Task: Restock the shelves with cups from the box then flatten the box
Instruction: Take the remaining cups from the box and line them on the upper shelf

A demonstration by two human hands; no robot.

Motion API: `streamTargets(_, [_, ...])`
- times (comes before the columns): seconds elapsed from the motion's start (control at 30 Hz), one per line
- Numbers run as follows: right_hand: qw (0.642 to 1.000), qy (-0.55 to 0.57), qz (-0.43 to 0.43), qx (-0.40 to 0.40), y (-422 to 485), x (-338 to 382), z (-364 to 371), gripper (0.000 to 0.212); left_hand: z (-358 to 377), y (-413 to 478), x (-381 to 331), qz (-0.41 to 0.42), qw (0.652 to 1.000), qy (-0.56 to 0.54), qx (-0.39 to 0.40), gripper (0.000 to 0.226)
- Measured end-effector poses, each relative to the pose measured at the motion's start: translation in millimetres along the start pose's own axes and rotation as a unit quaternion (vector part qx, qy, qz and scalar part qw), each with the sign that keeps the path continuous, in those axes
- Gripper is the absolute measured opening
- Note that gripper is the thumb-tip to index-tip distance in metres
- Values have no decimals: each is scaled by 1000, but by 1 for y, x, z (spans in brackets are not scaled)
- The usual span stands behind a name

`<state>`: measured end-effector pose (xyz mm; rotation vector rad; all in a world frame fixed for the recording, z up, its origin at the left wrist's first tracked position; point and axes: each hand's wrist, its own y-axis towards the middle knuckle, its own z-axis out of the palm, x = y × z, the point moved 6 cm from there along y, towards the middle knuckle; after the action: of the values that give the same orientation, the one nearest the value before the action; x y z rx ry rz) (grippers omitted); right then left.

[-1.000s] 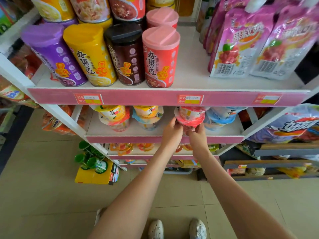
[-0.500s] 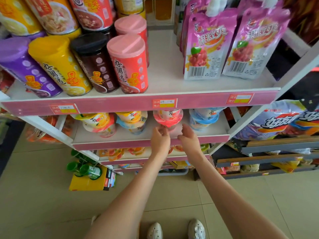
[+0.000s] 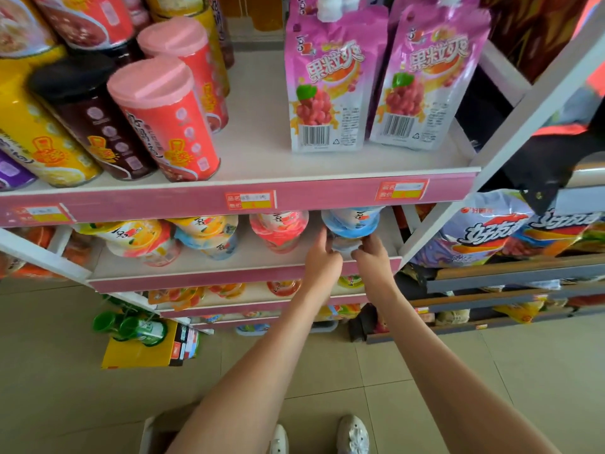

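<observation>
Left hand (image 3: pixel 322 262) and right hand (image 3: pixel 373 262), fingers grasping a blue cup (image 3: pixel 352 224) on the shelf (image 3: pixel 209 268), beside a red cup (image 3: pixel 280 229).

Glossy plastic cups (image 3: pixel 350 224), foil-lidded

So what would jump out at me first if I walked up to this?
Probably the two bare arms reaching in from below: the left hand and right hand grip a blue-lidded cup at the right end of the lower shelf. On the upper shelf, two bright purple fruit pouches stand upright, with tall coloured canisters crowded to their left.
</observation>
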<state>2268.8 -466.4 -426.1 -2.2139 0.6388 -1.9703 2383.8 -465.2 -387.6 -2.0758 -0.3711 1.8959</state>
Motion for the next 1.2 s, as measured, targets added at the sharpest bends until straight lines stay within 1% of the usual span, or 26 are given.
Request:
streamTargets(0.17, [999,29,-18,26,2,5,-3,63,9,-3,2,19,1000,-17,-12,60])
streamTargets(0.27, [999,1,-22,37,7,6,-6,66,12,-3,8,-11,1000,-17,-18,65])
streamTargets(0.33, [998,-23,-29,48,7,6,-6,68,12,-5,8,-17,999,-15,-27,68])
streamTargets(0.4, [998,-37,-40,33,-1,5,-10,66,9,-14,8,14,999,-8,-39,63])
streamTargets(0.43, [997,-46,-53,13,-9,5,-12,62,7,-20,9,34,998,2,-43,58])
streamTargets(0.53, [993,-57,-97,-28,-38,3,-19,54,-3,-32,27,88,991,70,-66,40])
streamTargets(0.6, [991,-78,-102,-47,-54,-12,-23,53,-9,-38,47,122,981,132,-70,34])
streamTargets(0.63, [988,-101,-102,-55,-61,-23,-25,50,-10,-40,57,133,976,160,-59,33])
streamTargets(0.73, [980,-164,-95,-55,-71,-55,-27,45,-12,-37,85,146,956,255,-9,38])
streamTargets(0.8, [974,-204,-89,-45,-72,-77,-27,47,-12,-31,100,159,932,324,12,41])
streamTargets(0.87, [972,-220,-77,-37,-70,-96,-26,51,-12,-30,117,159,914,373,28,45])
streamTargets(1.0, [971,-233,-49,-35,-61,-133,-18,57,-20,-24,143,165,887,429,41,51])
streamTargets(1.1, [979,-195,-4,-56,-46,-153,-16,62,-21,-11,157,154,878,451,43,55])
streamTargets(1.2, [983,-170,-10,-65,-20,-165,-13,56,-9,2,168,180,861,474,40,60])
